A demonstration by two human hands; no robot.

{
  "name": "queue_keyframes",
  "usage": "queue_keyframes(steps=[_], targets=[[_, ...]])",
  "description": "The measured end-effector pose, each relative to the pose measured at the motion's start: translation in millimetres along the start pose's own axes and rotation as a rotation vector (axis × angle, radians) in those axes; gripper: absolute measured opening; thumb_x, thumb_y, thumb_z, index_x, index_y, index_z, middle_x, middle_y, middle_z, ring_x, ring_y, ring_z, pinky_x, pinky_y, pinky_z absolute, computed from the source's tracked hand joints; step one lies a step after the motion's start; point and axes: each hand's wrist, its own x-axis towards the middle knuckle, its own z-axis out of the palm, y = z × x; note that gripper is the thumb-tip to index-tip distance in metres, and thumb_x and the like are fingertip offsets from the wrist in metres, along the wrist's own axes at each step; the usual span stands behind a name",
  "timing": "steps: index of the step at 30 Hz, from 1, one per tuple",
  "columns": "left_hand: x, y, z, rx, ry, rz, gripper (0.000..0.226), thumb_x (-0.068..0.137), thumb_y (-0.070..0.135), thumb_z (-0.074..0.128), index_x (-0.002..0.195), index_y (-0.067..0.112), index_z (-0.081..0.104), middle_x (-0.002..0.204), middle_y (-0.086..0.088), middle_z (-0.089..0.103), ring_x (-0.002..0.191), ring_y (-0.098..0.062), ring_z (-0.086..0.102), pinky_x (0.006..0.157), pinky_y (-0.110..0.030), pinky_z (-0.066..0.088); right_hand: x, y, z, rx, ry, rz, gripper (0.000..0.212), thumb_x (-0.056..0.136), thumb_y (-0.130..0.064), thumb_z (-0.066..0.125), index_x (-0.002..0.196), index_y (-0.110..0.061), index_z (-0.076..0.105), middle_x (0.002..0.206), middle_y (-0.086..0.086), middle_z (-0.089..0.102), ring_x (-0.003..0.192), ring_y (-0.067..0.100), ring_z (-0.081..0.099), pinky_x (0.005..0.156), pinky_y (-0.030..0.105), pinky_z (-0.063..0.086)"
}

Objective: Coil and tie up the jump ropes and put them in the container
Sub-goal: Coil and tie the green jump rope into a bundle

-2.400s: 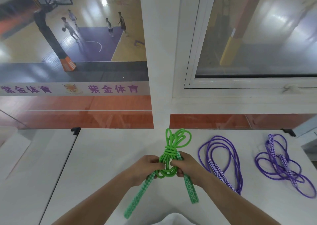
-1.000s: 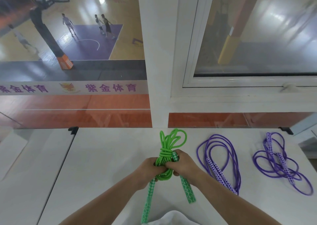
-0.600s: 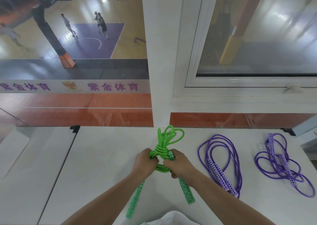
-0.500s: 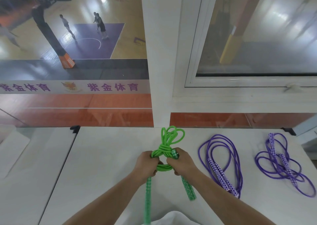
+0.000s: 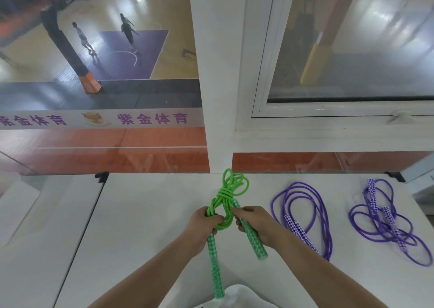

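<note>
A green jump rope lies coiled on the white table, wound into a knot at its middle. Loops fan out beyond the knot toward the window. My left hand grips the coil's near loops, and one green patterned handle hangs below it toward me. My right hand pinches the rope beside the other handle, which points toward the near right. No container is in view.
Two purple jump ropes lie loose on the table: one just right of my right hand, another near the right edge. A second white tabletop adjoins on the left. A window wall closes off the table's far side.
Both hands have stayed on the green coil. The knot has tightened and the left handle has swung from slanting left to hanging straight toward me.
</note>
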Motion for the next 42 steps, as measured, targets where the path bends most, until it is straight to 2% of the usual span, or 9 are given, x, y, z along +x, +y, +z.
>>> queue_keyframes(steps=[5,9,16,20,24,26,31,36,42], targets=[[11.0,4.7,-11.9,0.01,0.052,0.0,0.022,0.083,0.004,0.071,0.081,0.007,0.049,0.066,-0.008,0.045,0.055,-0.019,0.042,0.055,-0.033,0.039,-12.8,-11.5,-22.8,-0.385,-0.094,0.146,0.031,0.089,-0.042,0.07,0.076,-0.014,0.073,0.077,0.002,0.053,0.061,0.015,0.045,0.053,0.025,0.036],[12.2,2.7,-12.1,0.137,0.076,0.025,0.02,0.081,0.009,0.07,0.081,0.009,0.049,0.068,-0.008,0.048,0.059,-0.021,0.045,0.061,-0.034,0.041,-12.5,-14.1,-23.1,-0.144,-0.063,0.167,0.029,0.089,-0.034,0.069,0.075,-0.009,0.067,0.065,0.001,0.048,0.047,0.012,0.035,0.044,0.023,0.024],[-5.1,-11.3,15.1,0.25,0.107,0.065,0.014,0.083,0.013,0.066,0.081,0.013,0.053,0.068,-0.006,0.053,0.061,-0.02,0.048,0.06,-0.033,0.039,-3.3,-5.6,6.7,0.204,0.133,0.14,0.028,0.092,-0.028,0.068,0.076,-0.004,0.064,0.056,0.002,0.047,0.039,0.013,0.036,0.036,0.022,0.027],[-12.8,-11.5,22.3,0.207,0.102,0.094,0.013,0.084,0.012,0.066,0.081,0.012,0.053,0.065,-0.003,0.053,0.059,-0.02,0.049,0.06,-0.033,0.041,1.4,-2.2,17.7,0.25,0.24,0.118,0.026,0.09,-0.028,0.07,0.078,-0.005,0.069,0.062,0.006,0.057,0.045,0.016,0.046,0.041,0.024,0.034],[-21.0,-11.9,28.1,0.249,0.048,0.128,0.014,0.079,0.02,0.066,0.081,0.014,0.054,0.065,-0.002,0.052,0.058,-0.018,0.049,0.06,-0.034,0.041,2.8,-3.3,25.3,0.252,0.328,0.061,0.025,0.09,-0.031,0.067,0.086,-0.007,0.071,0.08,0.008,0.068,0.074,0.025,0.061,0.067,0.036,0.051],[-21.2,-11.8,27.2,0.281,0.046,0.143,0.015,0.081,0.02,0.067,0.082,0.014,0.054,0.065,-0.001,0.054,0.057,-0.017,0.049,0.059,-0.033,0.041,2.8,-4.2,27.4,0.279,0.307,0.064,0.024,0.09,-0.031,0.065,0.089,-0.008,0.07,0.081,0.009,0.068,0.076,0.026,0.062,0.07,0.038,0.052],[-17.7,-10.4,18.4,0.222,0.01,0.148,0.016,0.088,0.014,0.069,0.083,0.011,0.054,0.067,-0.005,0.055,0.058,-0.019,0.05,0.06,-0.033,0.043,-0.4,-5.8,8.7,0.188,0.165,0.133,0.024,0.09,-0.03,0.062,0.082,-0.008,0.066,0.062,0.003,0.053,0.052,0.015,0.046,0.051,0.027,0.037],[-10.5,-7.7,9.4,0.138,0.007,0.097,0.015,0.089,0.01,0.07,0.084,0.007,0.056,0.067,-0.005,0.055,0.059,-0.02,0.05,0.059,-0.031,0.044,-4.5,-7.5,-6.5,0.323,-0.016,0.223,0.03,0.095,-0.032,0.066,0.096,-0.003,0.062,0.054,0.0,0.038,0.038,0.01,0.033,0.036,0.021,0.024],[-11.1,-10.1,9.3,-0.001,-0.045,0.031,0.009,0.093,0.003,0.06,0.084,0.005,0.057,0.07,-0.006,0.053,0.062,-0.019,0.049,0.061,-0.034,0.043,-2.8,-3.5,-0.9,0.002,0.068,0.137,0.022,0.091,-0.029,0.068,0.084,-0.009,0.063,0.065,0.004,0.055,0.051,0.016,0.051,0.048,0.025,0.039]])
